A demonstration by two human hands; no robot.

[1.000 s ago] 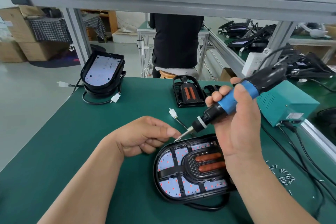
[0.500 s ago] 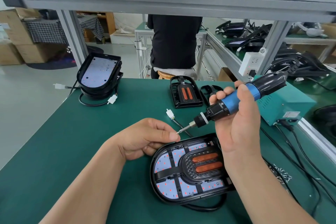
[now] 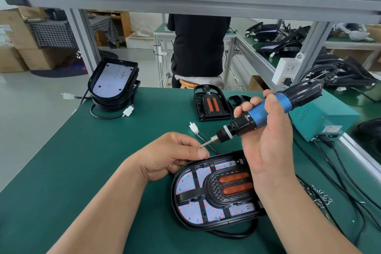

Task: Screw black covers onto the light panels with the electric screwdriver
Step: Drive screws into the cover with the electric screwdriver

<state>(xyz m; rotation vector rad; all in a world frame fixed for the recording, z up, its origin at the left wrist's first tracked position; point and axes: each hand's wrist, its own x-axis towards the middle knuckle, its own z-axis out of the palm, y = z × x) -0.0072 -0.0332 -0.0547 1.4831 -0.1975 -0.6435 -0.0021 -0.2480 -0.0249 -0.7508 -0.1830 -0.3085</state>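
**Screw meets bit above the panel**

The left hand [image 3: 173,155] pinches a screw [image 3: 201,147] against the bit tip of the one screwdriver [image 3: 265,110], which the right hand [image 3: 267,146] grips round its blue barrel. The tool slants from upper right down to lower left, its tip just beyond the far edge of the panel [image 3: 185,184]. That panel lies on the table [image 3: 82,161] below both hands, one cover [image 3: 213,190] seated on it. One spare cover [image 3: 210,103] lies farther back, a stack of panels [image 3: 113,82] far left, and loose screws [image 3: 318,196] to the right.
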